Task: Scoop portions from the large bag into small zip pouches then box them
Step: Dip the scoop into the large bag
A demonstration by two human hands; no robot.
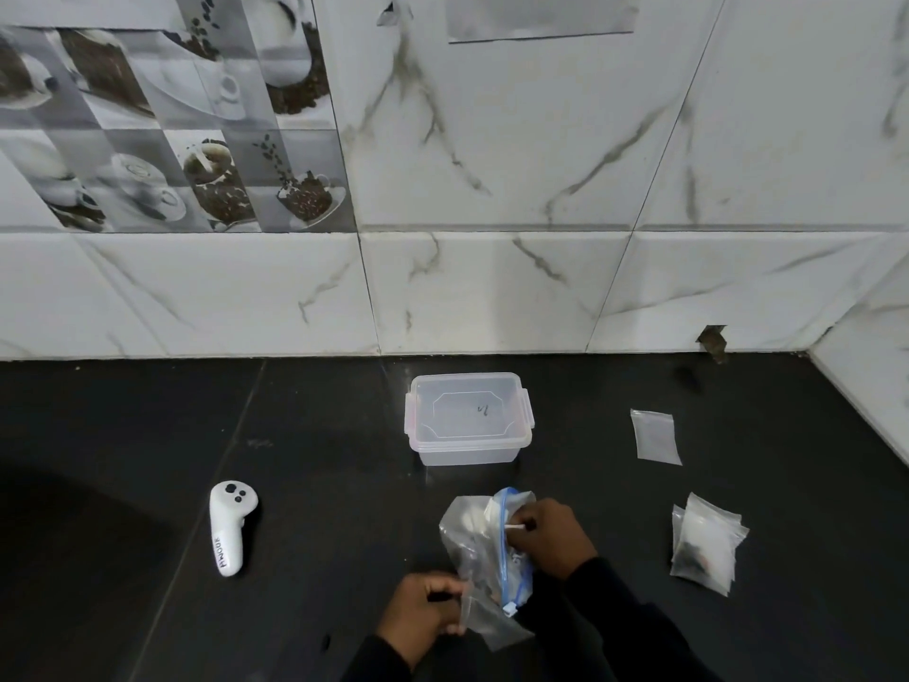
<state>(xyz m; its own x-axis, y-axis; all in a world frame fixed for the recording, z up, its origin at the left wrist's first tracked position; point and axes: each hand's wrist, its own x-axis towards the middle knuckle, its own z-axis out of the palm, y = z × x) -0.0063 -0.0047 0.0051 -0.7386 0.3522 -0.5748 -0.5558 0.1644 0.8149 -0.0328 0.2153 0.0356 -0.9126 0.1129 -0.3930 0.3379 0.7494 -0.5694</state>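
A person in dark sleeves works at a glossy black counter (147,607) below marble-veined tiles. The left hand (427,613) pinches the crinkled edge of a clear large bag (474,558) with a blue zip strip; the right hand (551,534) grips a thin white stick at its mouth. Beyond stands a frosted rectangular lidded box (467,420). Right lie small zip pouches (708,543), one flat pouch (655,437) apart. A smooth white controller (228,526) lies left.
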